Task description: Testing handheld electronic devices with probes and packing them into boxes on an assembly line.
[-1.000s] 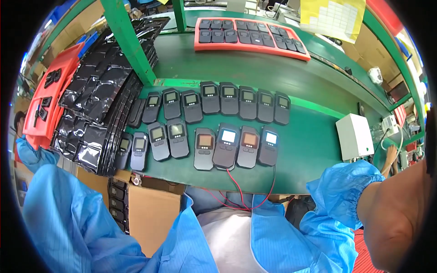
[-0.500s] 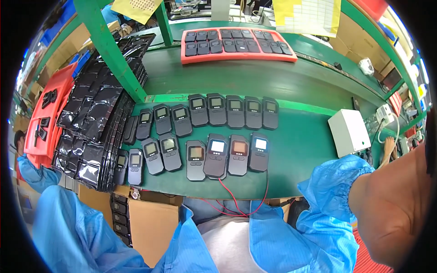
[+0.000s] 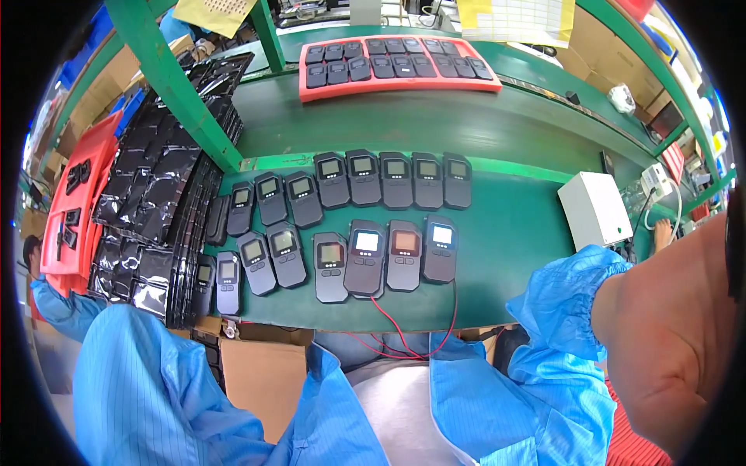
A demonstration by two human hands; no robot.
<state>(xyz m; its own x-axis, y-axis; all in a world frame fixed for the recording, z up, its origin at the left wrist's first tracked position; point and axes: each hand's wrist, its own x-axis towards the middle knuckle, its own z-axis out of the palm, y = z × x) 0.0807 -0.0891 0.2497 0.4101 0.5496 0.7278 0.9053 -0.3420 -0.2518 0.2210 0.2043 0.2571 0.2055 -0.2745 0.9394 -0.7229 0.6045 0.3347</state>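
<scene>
My right hand (image 3: 668,342) is raised very close to the camera at the right rim. Only its wrist and palm side show, and its fingers are cut off. The left sleeve (image 3: 148,380) rises at the lower left, with my left hand out of the picture. On the green bench before me, black handheld meters (image 3: 331,268) with small screens lie in two rows. Two in the front row, a meter with a bright white screen (image 3: 365,260) and another at its right end (image 3: 440,248), have lit screens. Red leads (image 3: 388,314) run from the front row down over the bench edge.
Stacked black plastic trays (image 3: 148,194) stand at the left, beside red foam trays (image 3: 70,210). A red foam tray (image 3: 400,66) of black devices sits at the back. At the right are a white box (image 3: 594,210) and another person's hand (image 3: 662,233). A green post (image 3: 175,85) rises at left.
The view has shifted slightly, so the bench things sit a little higher and further left. My left sleeve has moved a little inward. The meters keep their arrangement.
</scene>
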